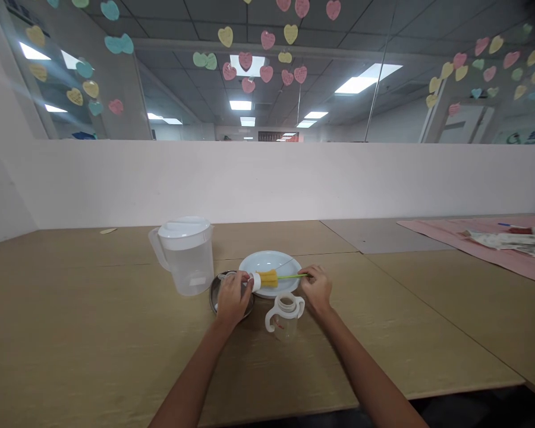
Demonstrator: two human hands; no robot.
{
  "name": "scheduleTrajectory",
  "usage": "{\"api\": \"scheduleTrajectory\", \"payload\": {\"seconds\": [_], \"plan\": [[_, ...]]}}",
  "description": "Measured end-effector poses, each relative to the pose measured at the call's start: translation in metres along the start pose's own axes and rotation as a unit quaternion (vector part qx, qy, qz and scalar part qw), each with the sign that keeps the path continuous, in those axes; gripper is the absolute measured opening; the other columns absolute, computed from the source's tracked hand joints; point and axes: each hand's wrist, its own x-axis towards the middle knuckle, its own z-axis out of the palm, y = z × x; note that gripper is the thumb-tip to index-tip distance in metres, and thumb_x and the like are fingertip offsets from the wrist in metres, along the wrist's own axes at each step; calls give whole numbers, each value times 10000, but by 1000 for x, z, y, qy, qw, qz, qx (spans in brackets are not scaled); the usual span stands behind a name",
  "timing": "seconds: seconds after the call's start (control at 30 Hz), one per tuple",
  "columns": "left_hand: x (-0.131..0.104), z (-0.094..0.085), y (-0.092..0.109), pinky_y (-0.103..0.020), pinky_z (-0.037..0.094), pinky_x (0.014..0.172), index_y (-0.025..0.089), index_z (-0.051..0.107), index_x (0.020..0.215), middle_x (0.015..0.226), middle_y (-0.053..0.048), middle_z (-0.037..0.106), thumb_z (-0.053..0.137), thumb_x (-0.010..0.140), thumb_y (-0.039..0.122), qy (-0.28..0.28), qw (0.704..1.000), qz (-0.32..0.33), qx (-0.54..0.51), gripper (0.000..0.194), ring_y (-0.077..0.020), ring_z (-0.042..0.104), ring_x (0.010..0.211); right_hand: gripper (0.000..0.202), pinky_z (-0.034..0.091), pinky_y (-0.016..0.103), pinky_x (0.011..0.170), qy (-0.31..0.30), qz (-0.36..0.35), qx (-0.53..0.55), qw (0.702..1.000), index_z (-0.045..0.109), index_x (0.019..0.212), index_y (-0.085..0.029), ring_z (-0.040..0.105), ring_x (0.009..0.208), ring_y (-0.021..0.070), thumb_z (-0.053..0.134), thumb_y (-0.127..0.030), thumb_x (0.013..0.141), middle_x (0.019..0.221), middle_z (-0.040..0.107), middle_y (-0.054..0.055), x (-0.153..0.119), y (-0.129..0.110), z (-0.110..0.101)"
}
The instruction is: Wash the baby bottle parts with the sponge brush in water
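My left hand (232, 299) is closed around a white bottle collar (255, 282), above a metal bowl (213, 295). In my right hand (317, 289) is the thin green handle of a bottle brush (268, 279). The brush's yellow sponge head points left, with its tip at or inside the collar; how deep I cannot tell. A white dish (270, 258) lies behind and below the brush. In front of it, a clear baby bottle (285, 324) with white side handles stands upright without a top. My left hand hides part of the metal bowl and its contents.
To the left stands a translucent lidded pitcher (189, 261). A small flat pale piece (108, 231) lies at the table's back left. A pink cloth (485, 241) with a white cloth (512, 244) covers the right side. A low white wall (249, 181) runs behind the table.
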Motion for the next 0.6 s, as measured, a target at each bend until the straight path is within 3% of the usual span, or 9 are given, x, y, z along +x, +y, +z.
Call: {"api": "scheduleTrajectory", "payload": {"seconds": [0.1, 0.23, 0.43, 0.6], "plan": [[-1, -3, 3, -323, 384, 860, 207, 587, 908, 949, -51, 649, 322, 908, 336, -5, 1000, 22, 15, 296, -189, 553, 927, 245, 387, 261, 654, -5, -1, -9, 1000, 646, 625, -190, 531, 716, 173, 420, -97, 608, 670, 625, 32, 0, 0, 1], [-2, -3, 6, -336, 371, 878, 206, 590, 919, 935, -50, 653, 435, 855, 471, 0, 998, 39, 39, 314, -206, 551, 943, 245, 378, 256, 656, -20, -20, -17, 999, 649, 639, -191, 523, 715, 164, 424, -95, 620, 673, 618, 24, 0, 1, 2], [-1, 1, 3, -329, 375, 854, 207, 580, 835, 873, -51, 652, 476, 823, 508, 22, 997, 41, 67, 319, -205, 567, 896, 176, 319, 285, 727, -73, -85, -72, 991, 681, 691, -199, 487, 735, 160, 512, -204, 738, 697, 607, 22, 2, 0, 1], [-1, -2, 3, -318, 392, 826, 204, 551, 794, 821, -37, 628, 449, 843, 451, 28, 998, 32, 37, 272, -187, 561, 840, 246, 282, 295, 735, -28, -59, -139, 988, 672, 687, -191, 460, 750, 170, 536, -365, 795, 708, 558, 33, 3, 3, 4]]}}
